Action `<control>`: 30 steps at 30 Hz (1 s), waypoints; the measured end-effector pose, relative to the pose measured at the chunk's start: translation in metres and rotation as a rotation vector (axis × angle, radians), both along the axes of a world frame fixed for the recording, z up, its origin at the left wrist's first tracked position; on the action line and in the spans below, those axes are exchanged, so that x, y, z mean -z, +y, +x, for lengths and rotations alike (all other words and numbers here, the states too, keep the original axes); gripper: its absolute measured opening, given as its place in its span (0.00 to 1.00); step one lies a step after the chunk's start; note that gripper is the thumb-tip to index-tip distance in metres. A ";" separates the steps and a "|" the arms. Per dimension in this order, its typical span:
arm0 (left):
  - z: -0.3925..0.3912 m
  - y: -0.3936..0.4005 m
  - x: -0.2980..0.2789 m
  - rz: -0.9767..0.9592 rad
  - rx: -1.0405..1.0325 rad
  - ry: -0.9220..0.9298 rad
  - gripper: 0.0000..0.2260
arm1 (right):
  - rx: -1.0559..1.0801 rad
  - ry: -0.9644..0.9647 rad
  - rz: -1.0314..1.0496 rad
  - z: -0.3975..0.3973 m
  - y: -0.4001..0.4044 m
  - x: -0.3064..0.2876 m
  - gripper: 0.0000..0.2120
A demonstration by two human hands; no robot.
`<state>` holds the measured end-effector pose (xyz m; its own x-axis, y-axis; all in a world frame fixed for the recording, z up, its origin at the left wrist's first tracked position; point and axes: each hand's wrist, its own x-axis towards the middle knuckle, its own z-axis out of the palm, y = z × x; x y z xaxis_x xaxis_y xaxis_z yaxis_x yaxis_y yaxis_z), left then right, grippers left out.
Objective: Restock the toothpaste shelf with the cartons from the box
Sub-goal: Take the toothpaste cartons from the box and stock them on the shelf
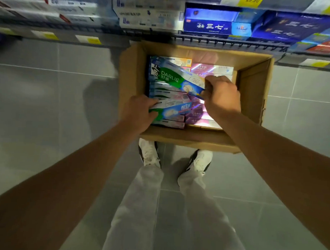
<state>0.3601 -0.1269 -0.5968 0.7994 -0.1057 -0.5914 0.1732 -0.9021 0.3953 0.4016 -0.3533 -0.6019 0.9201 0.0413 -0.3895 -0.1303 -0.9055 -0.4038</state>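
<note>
An open cardboard box (253,90) stands on the floor in front of my feet, below the shelves. It holds several toothpaste cartons: green and blue ones on the left, pink and purple ones (212,69) on the right. My right hand (222,94) grips the right end of a green and blue Darlie carton (173,78), which is lifted and tilted above the others. My left hand (140,112) is closed on the left end of a second green and blue carton (175,108) near the box's front. The shelf (228,42) above carries dark blue cartons (210,26).
Grey floor tiles (48,111) spread to the left and right of the box. White cartons (145,13) fill the shelf to the upper left. Yellow price tags (93,40) line the shelf edges. My white shoes (150,154) stand just behind the box.
</note>
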 end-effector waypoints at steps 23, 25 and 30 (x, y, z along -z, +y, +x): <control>-0.040 0.036 -0.503 0.022 -0.018 -0.438 0.18 | -0.148 -0.508 0.107 -0.022 0.004 -0.510 0.12; -0.045 0.045 -0.525 0.029 -0.014 -0.446 0.18 | -0.149 -0.559 0.102 -0.028 0.009 -0.538 0.12; -0.054 0.063 -0.587 -0.011 -0.011 -0.580 0.19 | -0.161 -0.694 0.042 -0.048 0.020 -0.609 0.04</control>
